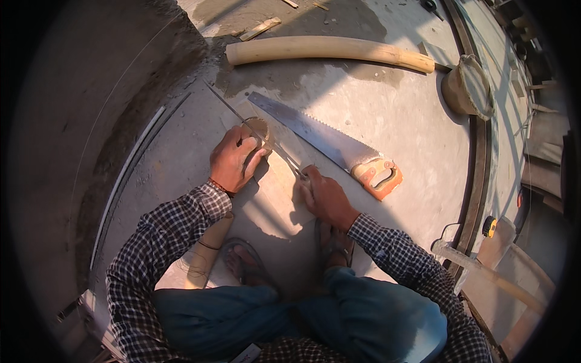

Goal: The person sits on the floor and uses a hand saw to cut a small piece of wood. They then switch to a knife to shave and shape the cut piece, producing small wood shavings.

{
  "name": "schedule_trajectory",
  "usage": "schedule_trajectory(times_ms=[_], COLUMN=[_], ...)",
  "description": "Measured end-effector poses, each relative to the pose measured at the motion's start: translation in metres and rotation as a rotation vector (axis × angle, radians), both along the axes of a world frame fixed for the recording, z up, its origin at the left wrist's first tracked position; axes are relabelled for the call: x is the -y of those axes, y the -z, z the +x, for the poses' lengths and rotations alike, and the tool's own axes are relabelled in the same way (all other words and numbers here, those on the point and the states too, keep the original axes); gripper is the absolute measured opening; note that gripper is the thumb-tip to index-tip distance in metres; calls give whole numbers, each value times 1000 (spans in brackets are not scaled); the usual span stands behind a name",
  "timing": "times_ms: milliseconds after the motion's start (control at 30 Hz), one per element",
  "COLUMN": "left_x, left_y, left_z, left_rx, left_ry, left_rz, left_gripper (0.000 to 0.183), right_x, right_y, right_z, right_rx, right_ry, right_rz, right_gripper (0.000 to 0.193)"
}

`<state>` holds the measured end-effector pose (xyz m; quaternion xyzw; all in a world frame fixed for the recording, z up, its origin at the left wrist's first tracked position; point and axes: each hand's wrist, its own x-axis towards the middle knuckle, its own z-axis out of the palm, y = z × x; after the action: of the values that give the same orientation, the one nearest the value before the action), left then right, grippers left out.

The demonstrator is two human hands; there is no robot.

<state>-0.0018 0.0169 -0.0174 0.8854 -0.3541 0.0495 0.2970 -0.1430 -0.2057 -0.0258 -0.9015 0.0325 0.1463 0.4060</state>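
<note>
My left hand point(232, 160) is closed around a short hollow piece of bamboo point(259, 126), with its open round end facing up. A long thin dark rod-like tool point(224, 100) crosses at the bamboo's rim and runs down to my right hand point(327, 196). My right fingers are wrapped round its near end. Whether the tool is a file or a plain rod cannot be made out. Just right of both hands, a handsaw point(321, 133) with a wooden handle point(378, 176) lies flat on the concrete floor, teeth facing away from me.
A long bamboo pole point(327, 48) lies across the far floor. Back right stands a dirty bucket point(467, 88) beside a dark rail point(479, 157). A tape measure point(489, 227) and a long-handled tool point(484, 272) lie at right. Another bamboo length point(209, 251) is under my left forearm; thin strips point(130, 166) lie left.
</note>
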Motion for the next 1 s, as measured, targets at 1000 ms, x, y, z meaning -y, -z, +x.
schedule_trajectory(times_ms=[1000], left_x=[-5], left_y=[5], left_z=[5], left_rx=[115], left_ry=[377], left_rz=[174], left_gripper=[43], right_x=[-11], right_y=[55], right_z=[-4], right_rx=[110], right_ry=[59], right_rz=[59], right_gripper=[43])
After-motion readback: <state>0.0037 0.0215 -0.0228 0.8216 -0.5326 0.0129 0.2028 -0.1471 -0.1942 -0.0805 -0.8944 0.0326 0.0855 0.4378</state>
